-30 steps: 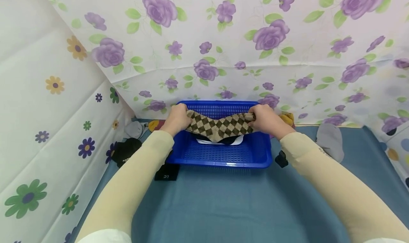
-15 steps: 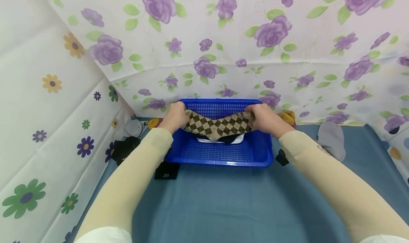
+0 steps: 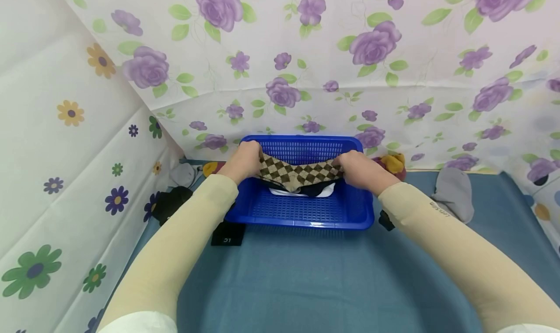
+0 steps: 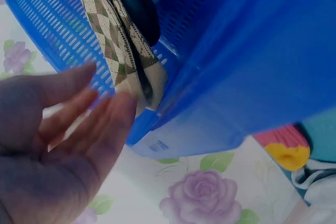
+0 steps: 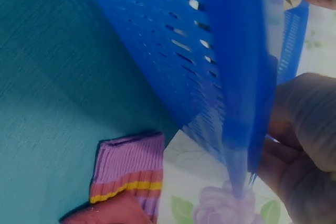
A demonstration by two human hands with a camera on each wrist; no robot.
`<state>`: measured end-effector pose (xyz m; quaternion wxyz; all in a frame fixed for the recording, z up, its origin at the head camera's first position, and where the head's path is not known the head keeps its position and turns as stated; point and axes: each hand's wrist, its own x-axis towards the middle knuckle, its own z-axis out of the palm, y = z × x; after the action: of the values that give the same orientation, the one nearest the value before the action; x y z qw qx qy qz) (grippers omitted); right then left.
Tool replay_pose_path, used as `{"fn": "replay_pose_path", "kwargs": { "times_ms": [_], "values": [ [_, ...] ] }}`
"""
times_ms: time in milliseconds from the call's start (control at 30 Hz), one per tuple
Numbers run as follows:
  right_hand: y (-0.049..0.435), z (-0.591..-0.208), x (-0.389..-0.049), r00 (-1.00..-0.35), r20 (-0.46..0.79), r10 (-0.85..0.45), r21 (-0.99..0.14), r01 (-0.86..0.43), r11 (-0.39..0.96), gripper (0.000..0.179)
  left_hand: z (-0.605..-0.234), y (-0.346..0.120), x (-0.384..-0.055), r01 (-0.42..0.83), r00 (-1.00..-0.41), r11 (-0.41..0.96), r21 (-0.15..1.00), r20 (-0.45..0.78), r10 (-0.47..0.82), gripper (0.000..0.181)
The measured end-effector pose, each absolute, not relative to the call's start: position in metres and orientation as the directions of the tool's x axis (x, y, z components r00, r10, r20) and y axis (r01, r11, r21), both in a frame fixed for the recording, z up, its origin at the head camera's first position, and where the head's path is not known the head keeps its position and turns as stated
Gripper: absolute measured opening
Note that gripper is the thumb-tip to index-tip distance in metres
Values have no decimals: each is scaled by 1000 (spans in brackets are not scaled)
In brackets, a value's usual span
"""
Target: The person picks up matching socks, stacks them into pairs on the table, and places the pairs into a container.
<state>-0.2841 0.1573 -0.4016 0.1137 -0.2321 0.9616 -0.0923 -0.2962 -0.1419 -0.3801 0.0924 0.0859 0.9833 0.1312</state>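
A brown-and-beige checkered sock [image 3: 306, 174] lies across the blue plastic basket [image 3: 302, 222], its beige heel toward the front. Beneath it show dark and white socks [image 3: 324, 191]. My left hand [image 3: 245, 162] is at its left end; the left wrist view shows this hand [image 4: 68, 135] with thumb and fingers spread apart, fingertips right at the beige sock end [image 4: 154, 85]. At the opposite end is my right hand [image 3: 360, 170], bent over the sock. In the right wrist view the basket wall [image 5: 236, 77] hides the right fingertips, so I cannot tell whether they pinch it.
Left of the basket lie a grey sock [image 3: 183, 175], a black knit piece [image 3: 172, 204] and a black item with white lettering [image 3: 227, 234]. A yellow-and-maroon sock [image 3: 393, 165] and grey socks [image 3: 454, 194] lie to the right. A flowered sheet [image 3: 302, 61] rises behind.
The checkered sock stays spread over the basket, its right end slightly lower. My right hand has shifted a little down, and my left hand slightly right.
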Motion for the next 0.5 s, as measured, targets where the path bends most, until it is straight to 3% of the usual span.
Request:
{"fn": "replay_pose_path", "kwargs": {
  "times_ms": [333, 500],
  "values": [
    [144, -406, -281, -796, -238, -556, -110, -547, 830, 25, -379, -139, -297, 159, -870, 958, 237, -426, 249, 36],
    [139, -406, -276, -793, -341, -505, -87, -509, 857, 25, -380, -138, -298, 187, -831, 957, 222, -485, 275, 41]
  ]
}}
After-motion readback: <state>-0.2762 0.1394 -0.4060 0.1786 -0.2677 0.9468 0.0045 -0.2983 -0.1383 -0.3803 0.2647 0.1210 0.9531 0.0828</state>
